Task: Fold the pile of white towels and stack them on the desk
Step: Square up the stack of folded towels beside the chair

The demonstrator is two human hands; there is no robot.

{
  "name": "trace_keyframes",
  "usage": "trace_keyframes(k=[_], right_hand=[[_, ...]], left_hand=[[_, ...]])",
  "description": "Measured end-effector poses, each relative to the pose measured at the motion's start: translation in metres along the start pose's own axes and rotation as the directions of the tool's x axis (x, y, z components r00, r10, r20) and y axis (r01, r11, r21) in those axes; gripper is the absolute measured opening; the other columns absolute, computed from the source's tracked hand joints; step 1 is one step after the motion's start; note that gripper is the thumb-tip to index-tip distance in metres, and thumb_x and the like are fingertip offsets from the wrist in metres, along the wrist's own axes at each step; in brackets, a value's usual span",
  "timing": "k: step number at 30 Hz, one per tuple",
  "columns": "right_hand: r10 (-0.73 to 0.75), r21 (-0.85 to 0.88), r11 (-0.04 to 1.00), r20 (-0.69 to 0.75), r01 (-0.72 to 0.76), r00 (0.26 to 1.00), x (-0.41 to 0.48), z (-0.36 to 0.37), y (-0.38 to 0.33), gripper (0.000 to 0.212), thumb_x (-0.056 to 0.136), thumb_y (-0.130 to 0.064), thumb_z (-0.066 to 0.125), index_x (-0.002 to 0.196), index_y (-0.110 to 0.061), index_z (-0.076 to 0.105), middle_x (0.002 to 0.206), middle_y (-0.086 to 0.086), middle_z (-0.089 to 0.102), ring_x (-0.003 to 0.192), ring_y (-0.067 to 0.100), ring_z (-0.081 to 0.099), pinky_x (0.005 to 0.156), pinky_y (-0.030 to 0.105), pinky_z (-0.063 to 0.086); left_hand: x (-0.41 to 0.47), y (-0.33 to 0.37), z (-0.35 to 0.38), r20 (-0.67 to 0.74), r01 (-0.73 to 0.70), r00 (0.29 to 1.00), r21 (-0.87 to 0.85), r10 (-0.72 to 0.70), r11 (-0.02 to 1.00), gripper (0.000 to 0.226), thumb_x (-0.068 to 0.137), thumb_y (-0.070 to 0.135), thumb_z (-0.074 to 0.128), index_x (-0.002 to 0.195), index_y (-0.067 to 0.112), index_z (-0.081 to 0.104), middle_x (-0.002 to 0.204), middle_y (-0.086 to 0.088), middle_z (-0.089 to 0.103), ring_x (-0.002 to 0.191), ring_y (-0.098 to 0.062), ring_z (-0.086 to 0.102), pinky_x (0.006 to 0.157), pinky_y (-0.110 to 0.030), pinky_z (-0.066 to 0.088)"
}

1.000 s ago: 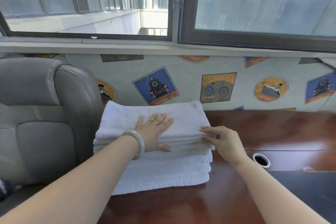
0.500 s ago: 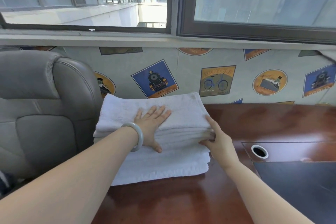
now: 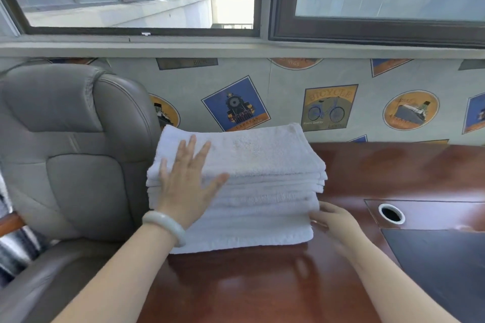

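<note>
So the stack of white towels [image 3: 262, 165] sits folded on the dark reddish worktop [image 3: 262, 283], pushed up against the wallpapered wall under the window, with a grey leather chair [image 3: 73, 152] right beside it on the left. The person's left hand [image 3: 187, 186] lies flat on the stack's near-left corner, fingers spread and relaxed and gripping nothing; a pale bangle [image 3: 164, 227] is on that wrist. Their right hand [image 3: 333, 220] is low at the stack's right side with fingers mostly straight, tips touching the edges of the lower towels. A round cable hole [image 3: 391, 214] is in the worktop just right of that hand.
</note>
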State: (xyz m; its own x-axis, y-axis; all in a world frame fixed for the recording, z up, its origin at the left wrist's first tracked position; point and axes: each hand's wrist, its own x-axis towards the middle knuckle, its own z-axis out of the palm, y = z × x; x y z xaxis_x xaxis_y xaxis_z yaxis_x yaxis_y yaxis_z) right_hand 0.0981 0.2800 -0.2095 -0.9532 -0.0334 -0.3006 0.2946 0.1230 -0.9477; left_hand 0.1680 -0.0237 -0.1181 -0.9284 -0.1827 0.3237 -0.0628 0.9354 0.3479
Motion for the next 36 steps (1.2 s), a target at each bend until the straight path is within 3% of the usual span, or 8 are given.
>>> trace_keyframes(k=[3, 8, 19, 23, 25, 28, 31, 36], right_hand=[[0.038, 0.110, 0.993, 0.046, -0.043, 0.998, 0.005, 0.002, 0.010, 0.030, 0.088, -0.013, 0.068, 0.117, -0.019, 0.066, 0.109, 0.001, 0.072, 0.092, 0.017, 0.067, 0.082, 0.031, 0.052], [0.061, 0.279, 0.955, 0.140, -0.099, 0.988, 0.008, 0.017, 0.043, 0.072, 0.075, -0.059, 0.073, 0.137, -0.028, 0.055, 0.130, -0.004, 0.065, 0.123, 0.023, 0.058, 0.111, 0.043, 0.038], [0.137, 0.284, 0.949, 0.008, -0.133, 0.991, -0.010, 0.041, 0.048, 0.074, 0.082, -0.068, 0.061, 0.137, -0.020, 0.051, 0.128, -0.001, 0.065, 0.120, 0.019, 0.059, 0.110, 0.041, 0.041], [0.092, 0.231, 0.972, -0.257, -0.032, 0.962, -0.028, 0.026, 0.002, 0.046, 0.099, -0.015, 0.052, 0.143, -0.008, 0.046, 0.145, 0.008, 0.051, 0.130, 0.024, 0.049, 0.103, 0.033, 0.038], [-0.164, 0.033, 0.979, -0.458, 0.201, 0.874, -0.048, 0.024, -0.047, 0.046, 0.099, -0.006, 0.043, 0.144, -0.012, 0.045, 0.149, 0.000, 0.046, 0.136, 0.019, 0.042, 0.104, 0.030, 0.032], [-0.636, -0.404, 0.749, -0.214, 0.525, 0.742, -0.065, 0.052, -0.123, 0.044, 0.102, -0.013, 0.042, 0.145, -0.019, 0.044, 0.148, -0.006, 0.045, 0.139, 0.013, 0.036, 0.112, 0.033, 0.029], [-0.624, -0.769, 0.347, 0.239, 0.537, 0.744, -0.028, 0.085, -0.157, 0.050, 0.104, -0.034, 0.039, 0.151, -0.017, 0.034, 0.158, 0.003, 0.033, 0.147, 0.021, 0.022, 0.119, 0.035, 0.014], [-0.268, -0.941, 0.166, 0.246, 0.296, 0.931, 0.034, 0.068, -0.101, 0.106, 0.071, -0.087, -0.015, 0.157, -0.030, 0.011, 0.165, 0.001, -0.001, 0.152, 0.024, -0.003, 0.116, 0.053, 0.013]], left_hand=[[-0.043, -0.042, 0.001, -0.173, 0.341, 0.835, -0.583, -0.523, 0.737, 0.071, 0.094, 0.069, 0.025, 0.155, 0.035, 0.021, 0.165, 0.009, 0.010, 0.152, -0.013, 0.007, 0.121, -0.043, 0.007], [-0.079, -0.074, 0.052, 0.552, 0.721, 0.531, -0.693, -0.643, 0.000, 0.109, 0.059, 0.100, 0.041, 0.147, 0.035, 0.041, 0.150, 0.007, 0.044, 0.138, -0.022, 0.040, 0.117, -0.044, 0.026], [-0.064, -0.074, 0.032, 0.684, 0.749, 0.545, -0.657, -0.485, -0.084, 0.107, 0.056, 0.095, 0.047, 0.139, 0.028, 0.051, 0.137, -0.005, 0.058, 0.125, -0.028, 0.054, 0.098, -0.043, 0.046], [-0.060, -0.059, 0.007, 0.476, 0.645, 0.638, -0.759, -0.605, 0.084, 0.064, 0.093, 0.069, 0.034, 0.138, 0.027, 0.050, 0.132, 0.001, 0.059, 0.121, -0.022, 0.054, 0.109, -0.040, 0.035], [-0.045, -0.046, -0.014, 0.096, 0.520, 0.723, -0.727, -0.684, 0.448, 0.057, 0.103, 0.054, 0.025, 0.152, 0.025, 0.032, 0.158, 0.003, 0.033, 0.145, -0.018, 0.029, 0.120, -0.039, 0.019], [-0.005, -0.022, -0.039, -0.276, 0.134, 0.934, -0.319, -0.227, 0.938, 0.064, 0.101, 0.057, 0.015, 0.156, 0.024, 0.024, 0.164, 0.002, 0.016, 0.152, -0.015, 0.007, 0.123, -0.039, 0.004], [0.045, -0.011, -0.036, 0.086, 0.018, 0.996, 0.119, -0.028, 0.993, 0.068, 0.098, 0.063, 0.012, 0.157, 0.031, 0.013, 0.166, 0.001, 0.006, 0.153, -0.021, 0.000, 0.122, -0.048, -0.001], [0.057, -0.048, -0.003, 0.523, 0.158, 0.817, 0.200, -0.242, 0.967, 0.067, 0.098, 0.065, 0.020, 0.155, 0.040, -0.005, 0.163, 0.007, -0.022, 0.150, -0.021, -0.021, 0.119, -0.061, 0.002]])
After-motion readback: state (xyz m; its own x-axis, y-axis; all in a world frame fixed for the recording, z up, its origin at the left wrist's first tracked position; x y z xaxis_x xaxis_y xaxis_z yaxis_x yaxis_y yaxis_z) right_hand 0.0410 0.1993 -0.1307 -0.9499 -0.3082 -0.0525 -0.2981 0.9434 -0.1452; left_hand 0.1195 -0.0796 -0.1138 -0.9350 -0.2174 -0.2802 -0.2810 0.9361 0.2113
